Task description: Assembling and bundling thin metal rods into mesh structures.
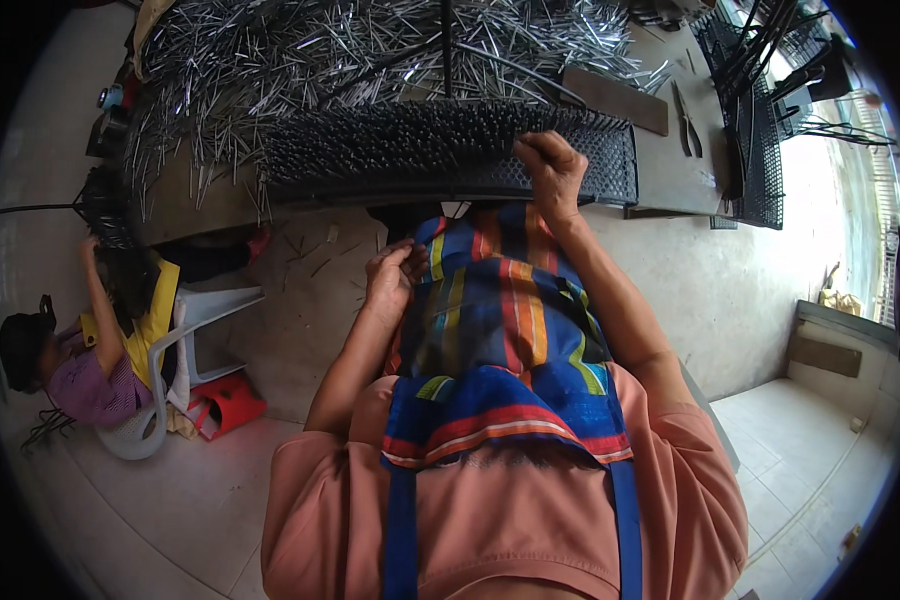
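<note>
A long black perforated metal mesh piece lies along the near edge of the table, with a dense field of dark upright prongs over its left and middle part. Above its right part is my right hand, thumb and fingers pinched together; whatever is between them is too small to make out. My left hand hovers by the left side of my striped apron, below the table edge. Its fingers are curled closed, and I cannot see what they hold, if anything.
A heap of shiny thin metal strips covers the table behind the mesh. Pliers and a flat brown plate lie at right, near black mesh racks. At left, another person sits on a pale plastic chair beside a red bag.
</note>
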`<state>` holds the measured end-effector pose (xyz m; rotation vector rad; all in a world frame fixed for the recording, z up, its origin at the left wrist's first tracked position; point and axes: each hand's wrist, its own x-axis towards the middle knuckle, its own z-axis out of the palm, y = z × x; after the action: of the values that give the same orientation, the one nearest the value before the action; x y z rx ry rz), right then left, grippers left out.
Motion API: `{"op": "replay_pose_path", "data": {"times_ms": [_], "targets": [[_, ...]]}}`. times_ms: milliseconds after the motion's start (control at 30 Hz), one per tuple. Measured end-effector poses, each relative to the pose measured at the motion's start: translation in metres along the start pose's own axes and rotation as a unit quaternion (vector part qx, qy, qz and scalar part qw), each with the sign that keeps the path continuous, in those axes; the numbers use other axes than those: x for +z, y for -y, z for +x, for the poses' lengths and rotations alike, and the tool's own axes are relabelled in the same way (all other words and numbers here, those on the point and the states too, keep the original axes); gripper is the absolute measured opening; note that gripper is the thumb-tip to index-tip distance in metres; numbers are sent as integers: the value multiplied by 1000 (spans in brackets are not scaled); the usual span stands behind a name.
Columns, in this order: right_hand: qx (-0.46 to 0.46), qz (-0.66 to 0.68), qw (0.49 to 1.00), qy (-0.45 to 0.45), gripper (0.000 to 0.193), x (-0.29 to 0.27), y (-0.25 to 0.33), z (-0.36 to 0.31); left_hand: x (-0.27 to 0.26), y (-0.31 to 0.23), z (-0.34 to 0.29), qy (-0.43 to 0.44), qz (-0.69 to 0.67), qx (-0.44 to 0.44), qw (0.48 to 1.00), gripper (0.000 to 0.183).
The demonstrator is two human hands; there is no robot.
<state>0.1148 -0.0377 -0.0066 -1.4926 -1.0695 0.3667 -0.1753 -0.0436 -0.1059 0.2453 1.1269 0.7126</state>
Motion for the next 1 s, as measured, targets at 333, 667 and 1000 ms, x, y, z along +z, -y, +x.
{"op": "replay_pose_path", "data": {"times_ms": [333, 667, 1000], "targets": [[-78, -246, 963, 76, 9, 24, 8, 2, -1, 12, 5, 16, -9, 10, 1000, 14], [-141, -170, 975, 34, 11, 20, 6, -7, 15, 3, -12, 35, 23, 54, 998, 14], [-100, -137, 985, 39, 8, 27, 3, -2, 80, -43, -46, 137, 62, 149, 977, 15]]}}
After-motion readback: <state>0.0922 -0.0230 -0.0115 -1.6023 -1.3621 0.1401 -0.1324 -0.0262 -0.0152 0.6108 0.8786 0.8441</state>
